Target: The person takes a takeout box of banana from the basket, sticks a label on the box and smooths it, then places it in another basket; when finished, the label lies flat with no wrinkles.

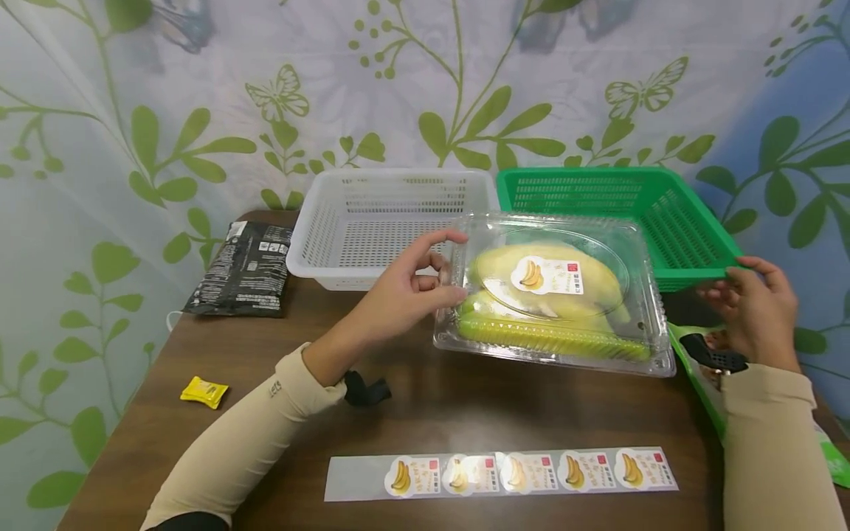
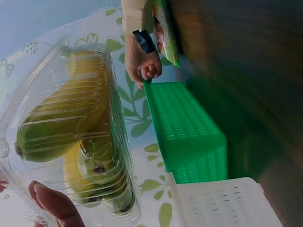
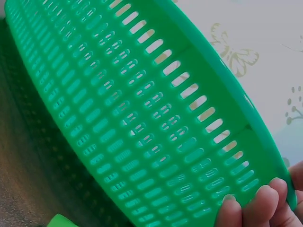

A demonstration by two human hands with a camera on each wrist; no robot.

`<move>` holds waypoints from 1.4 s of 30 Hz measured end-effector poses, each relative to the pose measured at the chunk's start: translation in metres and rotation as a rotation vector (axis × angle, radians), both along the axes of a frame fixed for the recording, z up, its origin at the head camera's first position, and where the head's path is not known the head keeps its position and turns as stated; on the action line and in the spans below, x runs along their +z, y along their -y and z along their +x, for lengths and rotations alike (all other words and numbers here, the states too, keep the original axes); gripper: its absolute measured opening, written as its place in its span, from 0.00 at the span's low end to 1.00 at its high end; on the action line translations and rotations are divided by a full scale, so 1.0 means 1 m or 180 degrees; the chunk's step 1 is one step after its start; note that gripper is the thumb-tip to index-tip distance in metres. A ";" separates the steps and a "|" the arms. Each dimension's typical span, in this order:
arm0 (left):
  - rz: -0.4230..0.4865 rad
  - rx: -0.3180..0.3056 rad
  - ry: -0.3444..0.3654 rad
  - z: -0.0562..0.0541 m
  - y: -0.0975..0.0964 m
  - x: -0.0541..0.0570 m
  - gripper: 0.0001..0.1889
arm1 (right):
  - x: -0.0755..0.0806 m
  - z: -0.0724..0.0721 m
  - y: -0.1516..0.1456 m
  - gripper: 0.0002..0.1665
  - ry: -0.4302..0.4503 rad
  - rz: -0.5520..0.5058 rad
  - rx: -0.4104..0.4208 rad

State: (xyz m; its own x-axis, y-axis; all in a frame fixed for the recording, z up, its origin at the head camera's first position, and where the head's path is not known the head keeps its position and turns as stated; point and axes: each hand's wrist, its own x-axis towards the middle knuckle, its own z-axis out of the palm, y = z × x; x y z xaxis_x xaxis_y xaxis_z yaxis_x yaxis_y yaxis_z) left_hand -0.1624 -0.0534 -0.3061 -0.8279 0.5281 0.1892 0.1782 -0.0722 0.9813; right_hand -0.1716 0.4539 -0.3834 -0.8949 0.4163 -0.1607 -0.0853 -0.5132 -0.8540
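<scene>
My left hand grips the left edge of a clear plastic clamshell box, thumb on the near side. Inside lie plump yellow-green bananas, and a white banana sticker is on the lid. The box is held up, tilted, overlapping the front of the green basket in the head view. My right hand holds that basket's rim at its near right corner, fingers curled over the edge, as the right wrist view shows.
A white basket stands left of the green one. A black package and a small yellow packet lie at the left. The sticker strip lies in front on the table. A green bag is under my right forearm.
</scene>
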 end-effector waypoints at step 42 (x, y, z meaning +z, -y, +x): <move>-0.0534 0.0426 0.0460 -0.119 -0.151 -0.003 0.27 | 0.001 -0.001 -0.002 0.14 0.0012 0.0097 0.0155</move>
